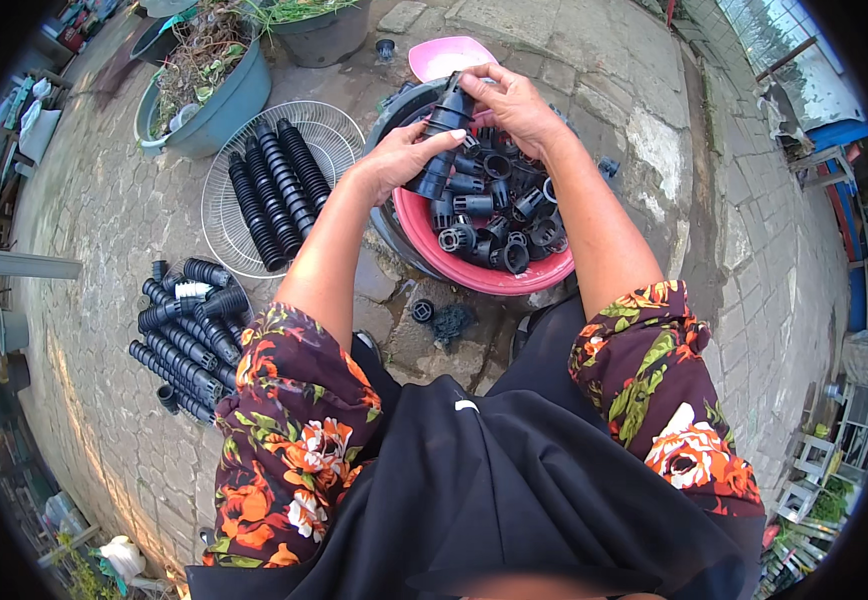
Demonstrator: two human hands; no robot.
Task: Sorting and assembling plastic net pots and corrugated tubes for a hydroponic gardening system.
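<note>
Both hands hold a short stack of nested black plastic net pots (pixel 441 135), tilted above a red basin (pixel 434 258). My left hand (pixel 401 158) grips the stack's lower part, thumb laid across its side. At the upper end, my right hand (pixel 512 105) has its fingers closed round the rim. Under the hands, the basin is heaped with loose black net pots (pixel 499 190), slotted at their ends. Finished-looking long stacks of net pots (pixel 284 178) lie side by side on a round white wire rack (pixel 216 215) to the left.
More stacked net pots (pixel 186 345) lie piled on the paving at the left, one white among them. A single pot (pixel 421 311) and a dark mesh scrap (pixel 454 322) lie near my feet. Beyond stand a pink bowl (pixel 449 57) and a blue-grey planter (pixel 224 110).
</note>
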